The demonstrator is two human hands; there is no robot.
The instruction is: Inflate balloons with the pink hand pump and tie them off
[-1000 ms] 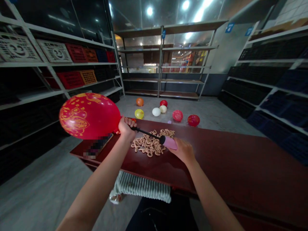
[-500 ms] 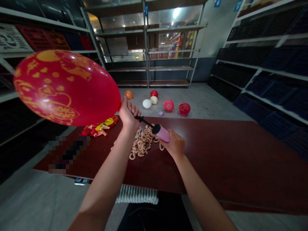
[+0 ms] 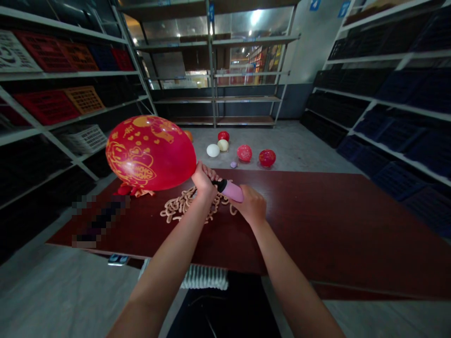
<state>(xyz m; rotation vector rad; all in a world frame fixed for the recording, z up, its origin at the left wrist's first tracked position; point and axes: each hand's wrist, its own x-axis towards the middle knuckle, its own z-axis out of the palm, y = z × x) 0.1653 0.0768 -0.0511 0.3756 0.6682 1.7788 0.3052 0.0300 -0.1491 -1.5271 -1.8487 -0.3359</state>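
Note:
A big red balloon (image 3: 150,152) with gold print floats over the left part of the dark red table (image 3: 317,220). My left hand (image 3: 203,180) is closed round the balloon's neck where it meets the pump's black nozzle. My right hand (image 3: 251,206) grips the pink hand pump (image 3: 230,190), which points toward the balloon. Below both hands lies a heap of beige curly clips (image 3: 181,206). Flat red and yellow balloons (image 3: 132,191) lie under the inflated one.
Several inflated balloons (image 3: 244,152) in red, white and orange lie on the grey floor beyond the table. Metal shelves with crates line the left (image 3: 52,101), right (image 3: 387,103) and back walls. A ribbed white object (image 3: 204,283) hangs at the table's near edge.
The pump is pushed in, its black rod no longer showing and my hands closer together. The balloon sank from up near the camera to just above the table, further away.

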